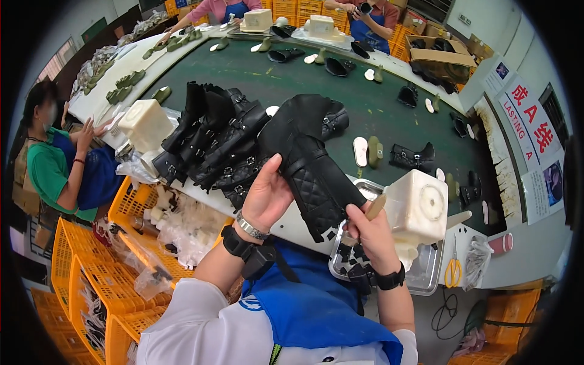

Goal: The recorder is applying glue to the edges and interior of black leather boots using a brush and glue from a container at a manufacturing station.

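Black quilted boot upper [307,161] being held above the table edge [292,228]: left hand [264,194] clasping its left side, right hand [365,228] pinching a pale brush handle [375,207] against the lower panel. Possibly smearing glue beyond the panel, should the upper twist in that one-handed hold.

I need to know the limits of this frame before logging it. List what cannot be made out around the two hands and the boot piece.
- Head view: left hand fingers, hidden behind the black quilted boot upper.
- Head view: the working end of the tan stick in the right hand, covered by that hand.
- Head view: metal tray contents, partly hidden by the right hand and white container.
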Tool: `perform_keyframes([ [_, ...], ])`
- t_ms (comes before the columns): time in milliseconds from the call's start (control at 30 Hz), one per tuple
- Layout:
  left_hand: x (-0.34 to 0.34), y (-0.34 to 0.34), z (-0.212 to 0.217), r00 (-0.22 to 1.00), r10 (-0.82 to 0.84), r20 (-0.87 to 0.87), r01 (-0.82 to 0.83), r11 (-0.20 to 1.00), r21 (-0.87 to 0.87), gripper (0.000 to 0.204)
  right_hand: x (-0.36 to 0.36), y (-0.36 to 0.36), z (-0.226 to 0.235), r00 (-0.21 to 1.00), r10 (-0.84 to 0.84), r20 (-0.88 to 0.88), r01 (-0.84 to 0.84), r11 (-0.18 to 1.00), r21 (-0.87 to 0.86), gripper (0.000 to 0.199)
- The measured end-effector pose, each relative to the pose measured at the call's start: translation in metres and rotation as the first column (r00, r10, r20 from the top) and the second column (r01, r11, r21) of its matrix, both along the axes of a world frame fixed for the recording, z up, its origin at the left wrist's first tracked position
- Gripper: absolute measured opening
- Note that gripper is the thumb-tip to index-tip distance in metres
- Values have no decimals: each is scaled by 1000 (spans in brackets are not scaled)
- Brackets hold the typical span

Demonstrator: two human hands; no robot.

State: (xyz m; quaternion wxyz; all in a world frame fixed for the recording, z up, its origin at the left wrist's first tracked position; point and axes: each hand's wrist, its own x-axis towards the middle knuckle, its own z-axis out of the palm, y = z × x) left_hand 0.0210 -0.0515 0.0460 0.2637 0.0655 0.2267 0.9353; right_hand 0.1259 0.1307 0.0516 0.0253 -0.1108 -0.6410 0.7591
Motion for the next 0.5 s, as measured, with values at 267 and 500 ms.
perform_keyframes([
  [267, 33, -37, 26, 884, -427, -188, 214, 728, -651, 61, -25, -30, -8, 997, -29, -76, 31, 999, 35, 27],
  [500, -18, -125, 47, 837, -87, -540, -388, 603, -697, 58, -42, -53, 5, 965, 261, -18, -260, 964, 44, 32],
])
